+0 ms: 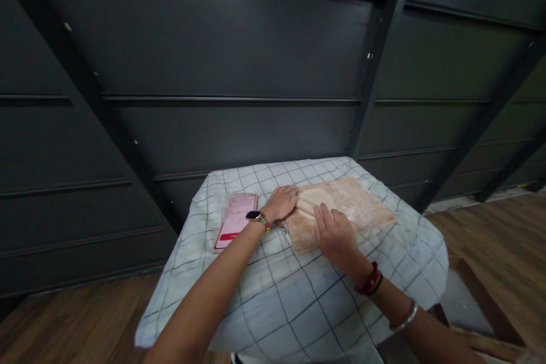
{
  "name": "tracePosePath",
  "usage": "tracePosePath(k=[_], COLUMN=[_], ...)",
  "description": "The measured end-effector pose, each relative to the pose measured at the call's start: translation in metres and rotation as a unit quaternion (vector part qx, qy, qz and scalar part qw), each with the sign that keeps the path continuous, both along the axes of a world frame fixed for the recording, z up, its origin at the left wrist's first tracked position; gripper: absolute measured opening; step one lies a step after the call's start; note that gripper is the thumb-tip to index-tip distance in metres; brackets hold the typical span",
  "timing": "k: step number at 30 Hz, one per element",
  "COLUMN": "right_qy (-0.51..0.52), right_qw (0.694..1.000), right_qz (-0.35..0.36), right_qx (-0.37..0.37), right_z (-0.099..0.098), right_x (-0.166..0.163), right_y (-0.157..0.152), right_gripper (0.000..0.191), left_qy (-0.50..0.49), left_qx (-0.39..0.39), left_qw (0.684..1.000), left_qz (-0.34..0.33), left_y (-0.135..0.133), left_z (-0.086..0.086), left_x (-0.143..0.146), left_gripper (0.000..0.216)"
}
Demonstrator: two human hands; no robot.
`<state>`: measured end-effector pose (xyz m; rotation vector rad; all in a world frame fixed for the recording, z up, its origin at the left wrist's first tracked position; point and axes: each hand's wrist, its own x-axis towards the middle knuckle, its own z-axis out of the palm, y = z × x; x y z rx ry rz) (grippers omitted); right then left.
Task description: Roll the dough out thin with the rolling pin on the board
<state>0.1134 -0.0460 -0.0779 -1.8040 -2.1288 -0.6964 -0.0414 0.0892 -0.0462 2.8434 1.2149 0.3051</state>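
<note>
A pale rolling pin (pixel 305 207) lies across a flat round of dough (pixel 319 195), which rests on a floured, light-brown board (pixel 371 211). My left hand (pixel 281 200) is on the pin's left end, its fingers closed over it. On the other end, my right hand (pixel 335 230) holds the pin with its fingers bent around it. Part of the dough and both ends of the pin are hidden beneath my hands.
A white checked cloth (pixel 273 287) covers the table. A phone (pixel 237 219) with a lit screen lies left of my left wrist. Dark wall panels (pixel 239 51) stand right behind the table. An open cardboard box (pixel 473 296) sits on the wooden floor at right.
</note>
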Motion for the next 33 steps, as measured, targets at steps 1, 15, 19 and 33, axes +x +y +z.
tracePosePath(k=[1,15,19,33], right_qy=[0.002,0.097,0.224,0.050], right_qw=[1.000,0.981,0.933,0.988], right_qz=[0.005,0.107,0.202,0.071], right_qx=[0.003,-0.127,-0.198,-0.127], right_z=[-0.001,0.036,0.050,0.031], right_x=[-0.001,0.027,0.050,0.033], right_y=[-0.002,0.006,0.033,-0.007], right_gripper=[0.046,0.042,0.039,0.043], left_qy=[0.001,0.074,0.053,0.039], left_qx=[-0.001,0.065,0.032,0.018], left_qw=[1.000,0.994,0.998,0.999], left_qz=[0.004,-0.045,-0.029,0.012], left_y=[-0.001,-0.004,0.006,-0.008], left_z=[0.000,-0.001,0.008,0.003], left_x=[-0.001,-0.006,0.000,-0.001], left_gripper=[0.043,0.032,0.034,0.036])
